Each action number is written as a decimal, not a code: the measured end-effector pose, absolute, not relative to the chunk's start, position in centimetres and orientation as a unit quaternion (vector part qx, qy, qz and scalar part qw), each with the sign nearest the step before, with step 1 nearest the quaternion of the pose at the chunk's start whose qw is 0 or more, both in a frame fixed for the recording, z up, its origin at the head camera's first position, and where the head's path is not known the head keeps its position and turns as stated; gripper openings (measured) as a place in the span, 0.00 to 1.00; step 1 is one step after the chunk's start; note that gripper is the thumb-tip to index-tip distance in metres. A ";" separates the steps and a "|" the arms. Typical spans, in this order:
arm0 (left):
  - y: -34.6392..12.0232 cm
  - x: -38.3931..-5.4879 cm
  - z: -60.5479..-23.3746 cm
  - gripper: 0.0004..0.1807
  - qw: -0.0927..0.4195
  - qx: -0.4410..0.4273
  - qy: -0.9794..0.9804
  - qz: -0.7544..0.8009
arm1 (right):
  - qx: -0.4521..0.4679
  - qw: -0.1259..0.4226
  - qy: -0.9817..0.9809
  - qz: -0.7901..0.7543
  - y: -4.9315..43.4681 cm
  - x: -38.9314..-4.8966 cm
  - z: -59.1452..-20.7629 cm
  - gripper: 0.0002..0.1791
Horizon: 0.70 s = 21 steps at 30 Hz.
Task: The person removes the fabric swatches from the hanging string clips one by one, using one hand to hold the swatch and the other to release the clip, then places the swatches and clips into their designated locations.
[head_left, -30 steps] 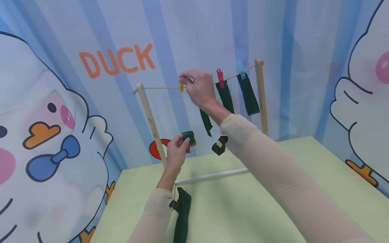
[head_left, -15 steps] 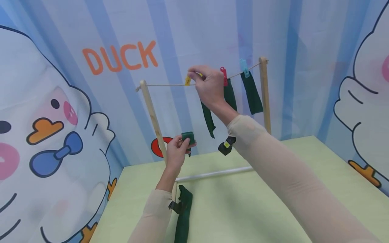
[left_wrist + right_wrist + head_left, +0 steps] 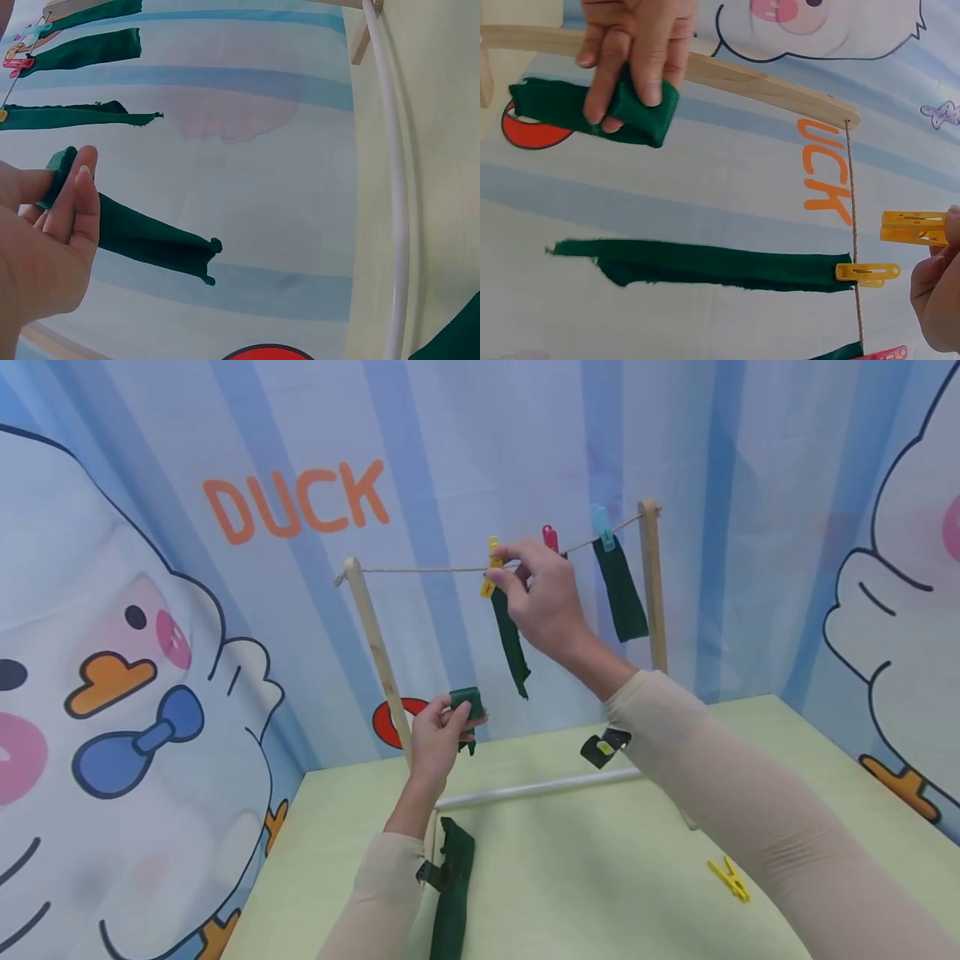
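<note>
My left hand (image 3: 433, 737) holds a folded dark green cloth strip (image 3: 465, 700) below the line, thumb on the fold; its free end hangs past the fingers in the left wrist view. My right hand (image 3: 547, 597) is up at the line and pinches a yellow clothespin (image 3: 913, 226). Right beside it, another yellow clothespin (image 3: 866, 273) clips a hanging green strip (image 3: 705, 262) to the rope (image 3: 853, 180). Farther right, a red clothespin (image 3: 551, 537) and a light blue clothespin (image 3: 602, 527) each hold a green strip; the red one's strip is mostly hidden behind my right hand.
Wooden posts (image 3: 378, 660) carry the rope, with a white bar (image 3: 536, 790) low between them. One green strip (image 3: 452, 893) lies by my left forearm. A loose yellow clothespin (image 3: 729, 880) lies on the table (image 3: 585, 893) at right. A printed duck curtain (image 3: 480, 435) stands behind.
My right hand has moved right along the line with the yellow clothespin, to beside the clipped strip. The loose clothespin on the table has come into view. My left hand has stayed nearly still.
</note>
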State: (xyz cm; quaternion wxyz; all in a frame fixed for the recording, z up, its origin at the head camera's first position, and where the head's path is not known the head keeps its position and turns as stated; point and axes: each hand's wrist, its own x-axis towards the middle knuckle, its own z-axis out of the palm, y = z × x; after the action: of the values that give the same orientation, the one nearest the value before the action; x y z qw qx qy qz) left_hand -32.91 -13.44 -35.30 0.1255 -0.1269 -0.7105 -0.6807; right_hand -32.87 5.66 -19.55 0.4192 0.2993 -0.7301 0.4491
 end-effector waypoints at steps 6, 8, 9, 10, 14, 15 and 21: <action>-13.3 -32.6 -35.4 0.16 0.130 -0.127 -0.709 -0.681 | 0.301 0.419 -0.747 0.420 7.5 -31.8 -21.3 0.11; -13.2 -32.5 -35.4 0.16 0.127 -0.123 -0.710 -0.682 | 0.292 0.420 -0.754 0.412 8.4 -31.7 -22.2 0.11; -13.1 -32.5 -35.5 0.16 0.125 -0.121 -0.711 -0.682 | 0.286 0.418 -0.759 0.409 8.9 -31.7 -22.6 0.11; -13.1 -32.4 -35.6 0.16 0.123 -0.118 -0.710 -0.683 | 0.280 0.416 -0.763 0.407 9.4 -31.7 -23.1 0.11; -13.1 -32.1 -36.0 0.15 0.118 -0.106 -0.711 -0.685 | 0.256 0.404 -0.784 0.396 11.5 -31.8 -25.3 0.10; -13.1 -32.1 -36.1 0.15 0.117 -0.104 -0.711 -0.686 | 0.251 0.403 -0.787 0.393 12.1 -31.8 -25.9 0.10; -12.9 -31.5 -36.9 0.16 0.101 -0.100 -0.711 -0.688 | 0.225 0.387 -0.807 0.386 15.9 -31.8 -29.7 0.09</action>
State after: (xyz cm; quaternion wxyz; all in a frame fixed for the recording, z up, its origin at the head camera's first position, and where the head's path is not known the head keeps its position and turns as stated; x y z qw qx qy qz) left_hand -31.53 -12.94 -36.86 0.1010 -0.0995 -0.7113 -0.6884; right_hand -31.83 15.87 -29.69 0.3868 0.2252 -0.8066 0.3860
